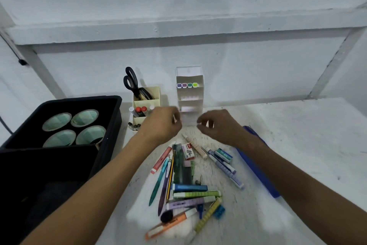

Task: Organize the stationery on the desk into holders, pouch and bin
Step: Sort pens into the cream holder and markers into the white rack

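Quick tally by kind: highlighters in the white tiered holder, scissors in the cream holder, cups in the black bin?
Highlighters in white tiered holder: 4
Scissors in cream holder: 1
Round cups in black bin: 4
Total: 9

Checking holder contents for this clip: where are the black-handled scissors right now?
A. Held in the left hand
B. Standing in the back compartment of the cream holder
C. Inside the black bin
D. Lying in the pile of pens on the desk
B: the scissors stand handles-up in the rear compartment of the cream holder, behind the markers.
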Available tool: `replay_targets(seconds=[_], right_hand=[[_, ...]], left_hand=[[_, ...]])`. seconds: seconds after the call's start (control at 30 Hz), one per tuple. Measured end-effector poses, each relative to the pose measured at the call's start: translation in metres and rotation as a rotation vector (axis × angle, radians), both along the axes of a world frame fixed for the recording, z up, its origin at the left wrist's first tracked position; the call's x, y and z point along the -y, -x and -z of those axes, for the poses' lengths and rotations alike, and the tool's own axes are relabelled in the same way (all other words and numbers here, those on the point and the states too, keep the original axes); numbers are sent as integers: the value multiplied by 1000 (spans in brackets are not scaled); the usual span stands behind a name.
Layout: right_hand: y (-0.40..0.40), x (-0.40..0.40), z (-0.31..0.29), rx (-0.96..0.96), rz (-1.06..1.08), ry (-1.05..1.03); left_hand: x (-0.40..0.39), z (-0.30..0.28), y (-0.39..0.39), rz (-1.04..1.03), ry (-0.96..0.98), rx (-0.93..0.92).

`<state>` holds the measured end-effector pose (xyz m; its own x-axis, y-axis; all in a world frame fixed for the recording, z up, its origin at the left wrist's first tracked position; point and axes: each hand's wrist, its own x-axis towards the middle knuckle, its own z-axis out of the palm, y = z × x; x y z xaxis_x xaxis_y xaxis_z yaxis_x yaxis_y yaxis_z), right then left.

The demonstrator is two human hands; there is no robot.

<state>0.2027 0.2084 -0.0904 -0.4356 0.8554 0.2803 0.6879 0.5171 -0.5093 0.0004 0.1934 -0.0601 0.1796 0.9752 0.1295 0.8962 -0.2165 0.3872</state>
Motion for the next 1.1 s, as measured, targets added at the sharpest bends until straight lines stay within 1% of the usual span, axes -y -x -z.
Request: replay_targets(seconds=[0.07, 0.17, 0.27, 0.4, 0.5, 0.6, 0.73, 0.83, 0.93, 1.03, 1.1], right_hand=[[4, 7, 19, 113, -19, 120], [7, 15, 41, 237, 27, 252], [11, 20, 52, 362, 73, 278], [17, 22, 58, 453, 97, 254], [20, 23, 58, 407, 150, 280], [21, 24, 60, 341, 202, 295], [20, 30, 58, 195, 277, 320], [16, 33, 47, 70, 325, 263], [13, 35, 28, -41, 312, 148], [8, 34, 5, -134, 334, 98], [6, 32, -9, -185, 377, 87]], left_hand=[[9, 20, 14, -63, 180, -87], [21, 45, 34, -120, 346, -163], [33, 61, 44, -163, 415, -159], [42, 72, 46, -209, 459, -70], [47, 77, 45, -220, 476, -13], [51, 79, 44, -214, 465, -12], [54, 73, 43, -212, 413, -5], [55, 60, 42, -222, 286, 91], [53, 41, 40, -189, 141, 183], [50, 14, 35, -160, 83, 325], [47, -7, 30, -129, 36, 358]])
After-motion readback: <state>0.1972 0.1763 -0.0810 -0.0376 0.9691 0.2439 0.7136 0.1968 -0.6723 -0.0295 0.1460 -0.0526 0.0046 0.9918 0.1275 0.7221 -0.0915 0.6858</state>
